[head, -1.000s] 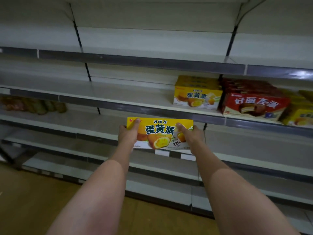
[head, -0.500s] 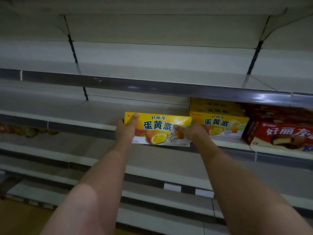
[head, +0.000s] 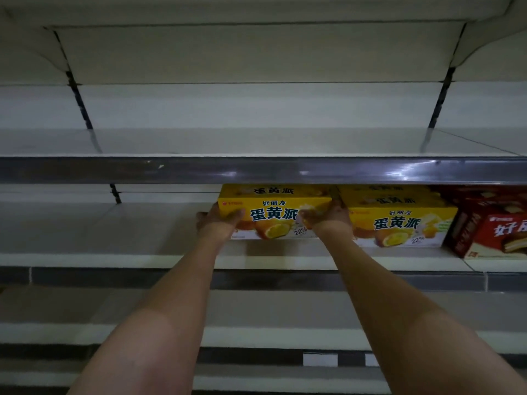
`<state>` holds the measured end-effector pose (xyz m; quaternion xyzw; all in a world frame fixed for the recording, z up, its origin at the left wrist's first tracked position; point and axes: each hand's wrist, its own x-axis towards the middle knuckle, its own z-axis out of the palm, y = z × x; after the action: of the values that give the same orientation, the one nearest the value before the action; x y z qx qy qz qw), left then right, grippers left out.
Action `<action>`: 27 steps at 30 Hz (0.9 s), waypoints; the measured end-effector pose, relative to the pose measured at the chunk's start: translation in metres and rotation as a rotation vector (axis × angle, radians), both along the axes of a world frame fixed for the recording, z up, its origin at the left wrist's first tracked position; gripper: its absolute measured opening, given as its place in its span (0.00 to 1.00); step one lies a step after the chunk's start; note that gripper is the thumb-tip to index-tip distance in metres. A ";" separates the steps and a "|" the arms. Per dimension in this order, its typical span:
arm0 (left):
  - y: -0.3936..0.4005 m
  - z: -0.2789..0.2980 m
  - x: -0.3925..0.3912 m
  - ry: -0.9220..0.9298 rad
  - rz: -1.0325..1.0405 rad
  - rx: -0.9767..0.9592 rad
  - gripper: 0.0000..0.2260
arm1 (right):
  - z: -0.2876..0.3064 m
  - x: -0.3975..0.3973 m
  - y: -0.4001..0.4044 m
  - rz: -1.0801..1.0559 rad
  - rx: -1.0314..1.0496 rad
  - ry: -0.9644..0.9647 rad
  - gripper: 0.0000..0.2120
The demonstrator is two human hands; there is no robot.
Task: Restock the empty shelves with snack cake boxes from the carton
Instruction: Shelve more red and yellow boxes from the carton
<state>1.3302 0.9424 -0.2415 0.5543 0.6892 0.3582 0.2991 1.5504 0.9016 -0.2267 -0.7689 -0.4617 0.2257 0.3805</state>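
Yellow box (head: 275, 213) on shelf (head: 148, 240) — fingers (head: 238, 215) gripping both ends.

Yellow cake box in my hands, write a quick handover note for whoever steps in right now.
Left hand and right hand grip the ends of the yellow box, on or just above the middle shelf.
It sits left of the stacked yellow boxes; red boxes further right.
Left: let go, square it up, fill remaining shelves. Carton not in view.
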 end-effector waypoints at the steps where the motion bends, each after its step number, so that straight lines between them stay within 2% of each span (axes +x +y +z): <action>1: 0.004 -0.002 -0.002 0.043 -0.037 -0.009 0.27 | -0.006 -0.003 0.005 -0.009 0.020 0.039 0.28; 4: 0.022 -0.016 -0.005 0.020 -0.088 0.019 0.24 | -0.018 -0.015 0.018 -0.045 0.039 0.041 0.38; 7: 0.034 -0.029 -0.004 -0.045 -0.037 0.053 0.23 | -0.024 -0.021 0.029 -0.080 -0.001 0.033 0.41; 10: 0.045 -0.036 0.000 -0.048 -0.015 0.121 0.22 | -0.032 -0.021 0.044 -0.095 0.028 0.081 0.39; 13: 0.052 -0.041 0.011 -0.108 -0.028 0.165 0.23 | -0.038 -0.020 0.059 -0.135 0.115 0.269 0.34; 17: 0.061 -0.048 0.024 -0.269 -0.010 0.153 0.27 | -0.049 -0.020 0.072 -0.217 0.113 0.463 0.34; 20: 0.064 -0.052 0.031 -0.415 -0.023 0.122 0.24 | -0.057 -0.020 0.079 -0.250 0.161 0.559 0.38; 23: 0.072 -0.055 0.035 -0.445 -0.047 0.111 0.20 | -0.060 -0.018 0.083 -0.250 0.216 0.620 0.38; 27: 0.076 -0.051 0.043 -0.438 -0.041 0.119 0.26 | -0.061 -0.017 0.088 -0.213 0.291 0.677 0.30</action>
<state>1.3729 1.0183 -0.2926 0.4939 0.5741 0.5037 0.4157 1.5337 0.9892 -0.2876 -0.6324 -0.2547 0.3583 0.6378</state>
